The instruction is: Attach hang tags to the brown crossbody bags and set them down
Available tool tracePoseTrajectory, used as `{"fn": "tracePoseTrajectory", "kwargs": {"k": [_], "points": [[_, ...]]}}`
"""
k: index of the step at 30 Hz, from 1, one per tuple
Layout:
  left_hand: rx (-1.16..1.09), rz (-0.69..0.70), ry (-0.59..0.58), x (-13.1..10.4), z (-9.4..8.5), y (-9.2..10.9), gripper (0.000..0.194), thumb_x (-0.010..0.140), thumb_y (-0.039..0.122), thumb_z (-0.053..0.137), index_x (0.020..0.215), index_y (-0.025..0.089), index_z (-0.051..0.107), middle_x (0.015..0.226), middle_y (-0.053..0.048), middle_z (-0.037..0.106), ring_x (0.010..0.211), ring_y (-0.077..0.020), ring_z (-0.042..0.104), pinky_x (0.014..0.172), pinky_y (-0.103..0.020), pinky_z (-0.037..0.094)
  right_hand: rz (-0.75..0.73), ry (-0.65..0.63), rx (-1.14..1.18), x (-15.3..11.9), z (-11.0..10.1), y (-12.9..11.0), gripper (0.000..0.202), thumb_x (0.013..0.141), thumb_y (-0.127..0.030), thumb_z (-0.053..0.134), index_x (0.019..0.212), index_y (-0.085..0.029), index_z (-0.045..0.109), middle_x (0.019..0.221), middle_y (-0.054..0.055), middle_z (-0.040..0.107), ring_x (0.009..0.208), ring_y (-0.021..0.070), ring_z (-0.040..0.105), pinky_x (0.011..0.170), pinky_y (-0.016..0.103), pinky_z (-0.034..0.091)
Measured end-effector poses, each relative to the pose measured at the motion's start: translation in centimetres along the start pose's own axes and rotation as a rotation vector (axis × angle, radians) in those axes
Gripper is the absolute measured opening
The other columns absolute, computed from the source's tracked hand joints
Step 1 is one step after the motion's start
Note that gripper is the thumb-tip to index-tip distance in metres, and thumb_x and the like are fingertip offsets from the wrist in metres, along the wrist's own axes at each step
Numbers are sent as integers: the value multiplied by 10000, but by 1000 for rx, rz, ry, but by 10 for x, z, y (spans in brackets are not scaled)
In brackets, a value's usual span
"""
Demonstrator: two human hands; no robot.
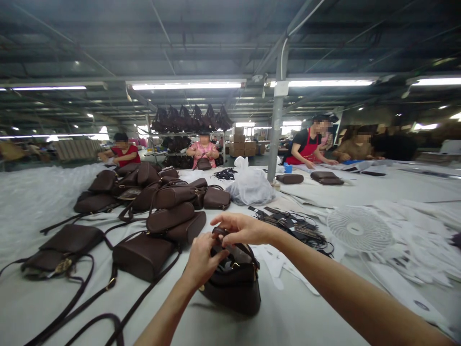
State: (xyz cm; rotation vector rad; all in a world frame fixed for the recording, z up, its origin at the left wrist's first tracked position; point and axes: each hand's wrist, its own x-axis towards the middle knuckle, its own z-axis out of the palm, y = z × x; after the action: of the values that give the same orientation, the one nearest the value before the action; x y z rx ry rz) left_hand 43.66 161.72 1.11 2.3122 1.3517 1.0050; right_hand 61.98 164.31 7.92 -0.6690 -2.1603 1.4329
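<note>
A dark brown handbag with gold fittings stands on the white table in front of me, its top open and a greyish lining showing. My left hand grips the bag's near left upper edge, with the thumb toward the opening. Over the top, my right hand has its fingers curled round a short brown handle. Some of the fingertips are hidden behind the bag and the other hand.
Brown bags are heaped at left, straps trailing. Black tags, a white fan and white paper pieces lie right. Behind are a white plastic bag, a post and several people at work.
</note>
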Motion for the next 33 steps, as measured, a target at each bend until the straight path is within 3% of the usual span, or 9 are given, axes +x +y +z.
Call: {"fn": "tracePoseTrajectory", "kwargs": {"k": [3,7,10,13,16,21,24,28,33], "points": [[-267,-21,-29,4,6,1,172,780,339,633,831,189,700,887,-51,696,892,-237,612,812,-331,442,-21,33,-208,-4,-3,-1,494,782,-148,580,1264,-162,474,853,-11,679,687,113,621,641,225,481],[-673,-125,-114,7,-4,3,298,765,423,650,856,151,732,857,-57,719,867,-228,632,816,-310,458,-89,124,-756,-10,2,-16,452,814,-110,574,1262,-166,559,943,45,746,884,175,673,801,264,474],[-778,-180,-145,7,-11,2,278,704,385,714,836,142,740,843,-59,731,851,-222,641,816,-306,465,-14,235,-1051,-11,9,-23,416,848,-132,566,1261,-185,571,981,98,748,918,235,691,774,287,475],[-802,-244,-91,7,-11,-1,267,690,385,723,785,136,737,769,-61,728,751,-206,644,758,-308,486,76,337,-1213,-12,11,-20,348,907,-214,521,1251,-177,559,998,136,732,911,264,694,717,284,478],[-749,-256,-37,7,-9,-3,252,679,385,734,731,139,719,704,-46,707,681,-186,631,706,-293,490,128,403,-1245,-15,6,-13,370,917,-161,465,1282,-171,523,1086,147,708,966,242,682,755,263,473],[-574,-85,-121,9,-1,5,221,701,312,714,852,151,729,822,-45,713,789,-195,636,749,-277,481,132,489,-1189,-17,4,-13,445,865,-98,453,1301,-160,523,1027,122,734,895,234,699,751,268,467],[-341,-30,26,9,6,7,171,790,308,617,782,167,714,769,-35,695,746,-180,623,705,-259,454,47,479,-1141,-15,8,-17,449,826,-101,491,1263,-167,567,987,98,744,878,229,696,744,269,459],[23,-136,227,7,11,1,181,856,235,528,871,217,708,803,-20,720,740,-170,637,677,-251,411,-19,433,-1029,-19,6,-11,497,775,-153,583,1270,-199,577,922,41,753,858,214,681,736,268,447],[210,-261,218,3,5,-7,183,865,202,533,952,250,687,831,-11,722,778,-186,651,663,-262,403,113,483,-918,-41,0,15,354,744,-114,574,1072,-191,684,879,49,737,805,196,640,708,272,416]]}}
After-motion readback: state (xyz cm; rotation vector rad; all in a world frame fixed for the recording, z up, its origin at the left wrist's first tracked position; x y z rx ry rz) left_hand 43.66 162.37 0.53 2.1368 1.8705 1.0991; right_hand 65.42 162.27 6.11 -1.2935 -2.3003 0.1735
